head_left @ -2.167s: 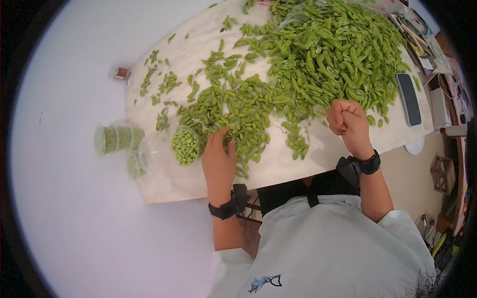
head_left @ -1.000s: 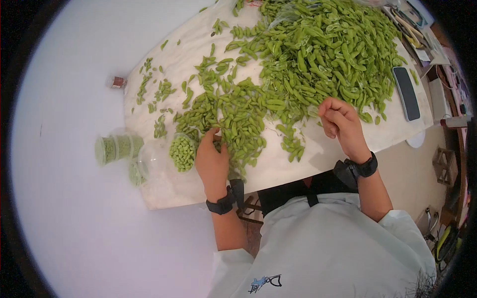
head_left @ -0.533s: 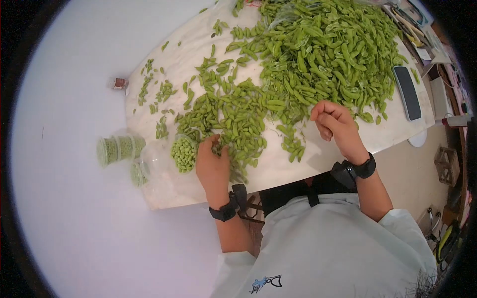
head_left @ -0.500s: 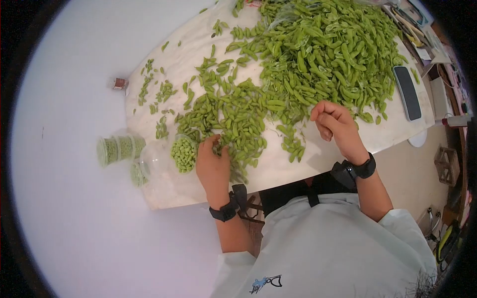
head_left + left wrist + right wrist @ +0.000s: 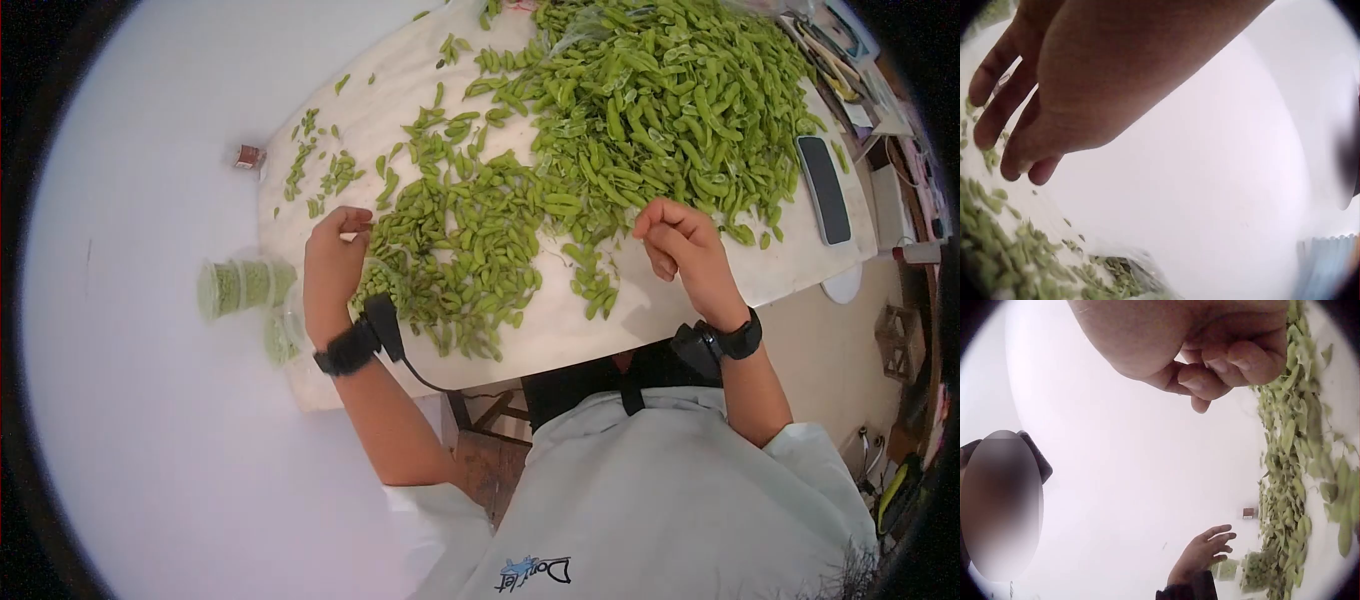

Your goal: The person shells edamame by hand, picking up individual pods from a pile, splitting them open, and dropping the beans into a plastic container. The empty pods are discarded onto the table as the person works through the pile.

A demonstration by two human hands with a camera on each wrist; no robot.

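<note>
My left hand [image 5: 335, 262] is raised beside a clear round tub [image 5: 1259, 570] of shelled green beans [image 5: 372, 280], which the hand and wrist partly cover in the head view. Its fingers are loosely bent and apart, with nothing seen between them; the left wrist view shows the fingertips [image 5: 1011, 169] over scattered pods. Across the table, my right hand [image 5: 688, 250] hovers at the near edge of a large heap of edamame pods [image 5: 680, 110]. The right wrist view shows its fingers [image 5: 1244, 359] curled in toward the palm, with no object showing. A looser spread of pods [image 5: 460, 250] lies between the hands.
More filled clear tubs [image 5: 240, 286] are past the table's left edge. Small pod clusters [image 5: 340, 172] dot the left side of the table [image 5: 600, 335]. A phone [image 5: 824, 190] lies at the right, and a small red-brown box [image 5: 248, 157] is at the far left edge.
My left hand has left the pods beside the tub, moving left and up across it, its fingers now apart. The right hand's curled fingers have loosened slightly since the earliest frame; it stays in about the same place.
</note>
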